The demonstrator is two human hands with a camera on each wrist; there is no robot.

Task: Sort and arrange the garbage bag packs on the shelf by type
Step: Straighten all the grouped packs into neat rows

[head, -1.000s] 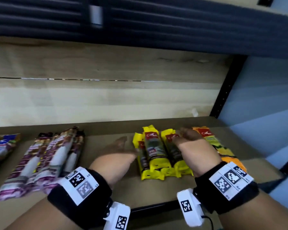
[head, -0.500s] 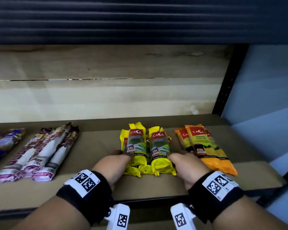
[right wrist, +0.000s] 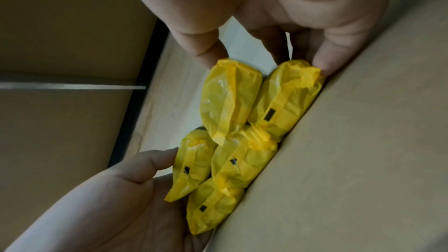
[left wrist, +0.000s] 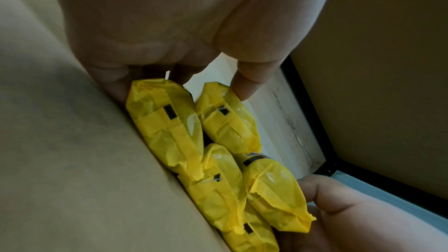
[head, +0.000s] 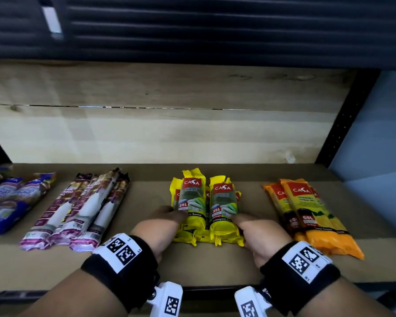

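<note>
At centre frame on the shelf, the left hand and right hand clamp the stacked yellow packs from either side, apparently squaring them into one group between the purple packs and orange packs.

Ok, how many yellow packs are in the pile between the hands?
5 yellow packs: two on top, three under them on the shelf, all held between the left hand and the right hand. More could be hidden behind.
</note>
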